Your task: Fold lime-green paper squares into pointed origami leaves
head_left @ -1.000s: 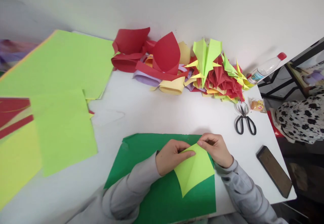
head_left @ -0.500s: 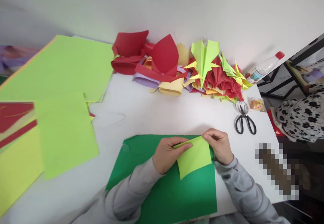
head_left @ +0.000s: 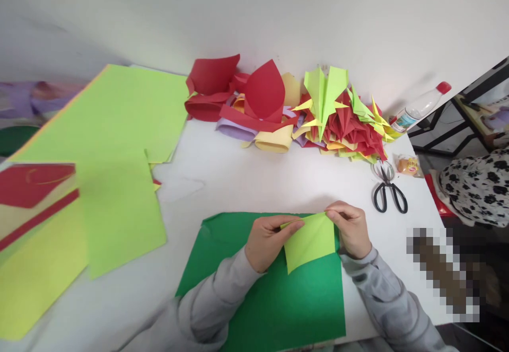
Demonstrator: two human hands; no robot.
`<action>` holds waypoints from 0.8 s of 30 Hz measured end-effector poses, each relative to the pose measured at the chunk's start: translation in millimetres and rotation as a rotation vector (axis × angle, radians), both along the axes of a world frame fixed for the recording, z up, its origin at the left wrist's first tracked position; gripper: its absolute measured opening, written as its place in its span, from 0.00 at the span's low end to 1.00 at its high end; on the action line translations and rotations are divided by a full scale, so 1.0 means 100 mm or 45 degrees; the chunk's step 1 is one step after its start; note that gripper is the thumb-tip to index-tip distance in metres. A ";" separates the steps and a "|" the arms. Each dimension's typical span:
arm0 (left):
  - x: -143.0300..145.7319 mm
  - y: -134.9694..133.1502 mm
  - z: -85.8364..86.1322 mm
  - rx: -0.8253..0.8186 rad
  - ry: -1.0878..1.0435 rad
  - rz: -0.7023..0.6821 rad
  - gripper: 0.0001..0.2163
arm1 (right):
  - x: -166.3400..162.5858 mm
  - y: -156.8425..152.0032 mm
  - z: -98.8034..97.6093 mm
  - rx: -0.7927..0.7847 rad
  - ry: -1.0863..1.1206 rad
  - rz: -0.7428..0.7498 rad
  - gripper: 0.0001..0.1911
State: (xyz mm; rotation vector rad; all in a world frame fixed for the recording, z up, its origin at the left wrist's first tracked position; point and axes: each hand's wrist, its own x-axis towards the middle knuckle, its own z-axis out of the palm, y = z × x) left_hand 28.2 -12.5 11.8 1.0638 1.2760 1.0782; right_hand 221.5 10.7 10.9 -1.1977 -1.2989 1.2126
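Observation:
A small yellow-green sheet of paper point(head_left: 312, 243) is held up between my two hands, over the far right part of a dark green sheet point(head_left: 294, 304). My left hand point(head_left: 270, 239) pinches the paper's upper left edge between thumb and fingers. At the upper right corner, my right hand point(head_left: 352, 227) grips it with thumb and forefinger. The paper's lower part hangs free, with a slight curve at its lower left corner. Whether the top edge is folded over, I cannot tell.
Large yellow-green sheets point(head_left: 123, 214) spread across the left. Rolled red paper shapes point(head_left: 264, 89) and a heap of folded paper pieces point(head_left: 345, 124) lie along the wall. At right are black-handled scissors point(head_left: 387, 190), a wrapped snack point(head_left: 409, 165), a bottle point(head_left: 419, 105) and a person's patterned clothing point(head_left: 477, 185).
The whole view has shifted, so most things appear a little further right. Both hands keep their hold on the small sheet, and its lower left corner sits slightly higher.

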 end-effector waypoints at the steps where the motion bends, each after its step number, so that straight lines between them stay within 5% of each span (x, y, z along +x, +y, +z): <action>1: 0.00 0.00 0.00 0.002 -0.004 -0.001 0.08 | 0.00 0.00 0.00 -0.003 0.009 0.002 0.04; 24: -0.03 0.03 -0.06 -0.056 0.017 -0.001 0.11 | -0.07 -0.01 -0.01 -0.168 0.043 0.083 0.08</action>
